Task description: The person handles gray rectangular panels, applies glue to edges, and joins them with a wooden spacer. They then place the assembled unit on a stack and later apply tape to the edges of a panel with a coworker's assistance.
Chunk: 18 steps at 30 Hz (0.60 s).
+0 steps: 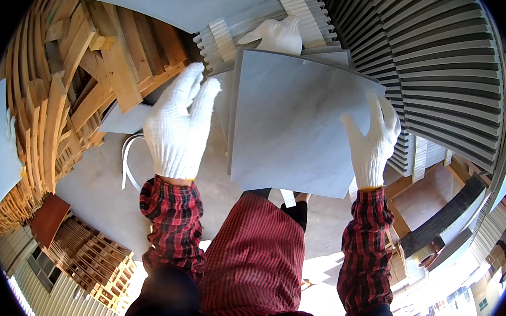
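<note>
A large square grey tile with faint marbling lies tilted in front of me, above my apron. My left hand, in a white knit glove, is raised to the left of the tile with its fingers stretched out and nothing in them. The gloved right hand is at the tile's right corner, thumb and fingers spread apart over its edge. I cannot tell how firmly it touches. Beyond the tile's far edge is a white glove; whether a hand fills it is unclear.
Ribbed grey stacked edges rise at the right. Behind the tile are more stacked pieces with white strips. Wooden pallets and crates crowd the left. A white strap loops on the floor near my left arm.
</note>
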Tool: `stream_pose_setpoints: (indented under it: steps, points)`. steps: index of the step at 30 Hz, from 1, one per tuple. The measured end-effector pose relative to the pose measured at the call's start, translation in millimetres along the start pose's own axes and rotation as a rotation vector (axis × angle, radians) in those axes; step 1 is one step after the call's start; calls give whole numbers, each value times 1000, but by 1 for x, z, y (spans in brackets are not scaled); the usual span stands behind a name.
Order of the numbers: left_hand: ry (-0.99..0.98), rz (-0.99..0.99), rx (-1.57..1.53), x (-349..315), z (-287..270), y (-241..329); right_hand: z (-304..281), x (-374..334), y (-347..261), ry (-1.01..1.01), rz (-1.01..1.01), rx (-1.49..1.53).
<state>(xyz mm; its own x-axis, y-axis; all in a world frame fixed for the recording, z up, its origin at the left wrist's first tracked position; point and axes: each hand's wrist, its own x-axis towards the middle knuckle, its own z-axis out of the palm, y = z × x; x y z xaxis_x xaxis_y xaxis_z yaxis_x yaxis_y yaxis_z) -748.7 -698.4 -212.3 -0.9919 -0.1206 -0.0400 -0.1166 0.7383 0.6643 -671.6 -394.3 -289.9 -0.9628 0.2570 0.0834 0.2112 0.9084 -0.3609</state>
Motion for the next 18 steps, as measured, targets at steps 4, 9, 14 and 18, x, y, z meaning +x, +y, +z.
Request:
stream_pose_setpoints:
  steps: [4,9,14,18]
  points:
    - [-294,-123,90,10,-14,-23,27,67,-23,-126,-207,26]
    - [-402,72,155,-42,62,-79,56,105,-44,-294,-278,-4]
    - [-260,12,106,-66,106,-83,72,114,-41,-304,-187,9]
    - [-274,6,103,-64,104,-83,81,128,-37,-246,-244,-5]
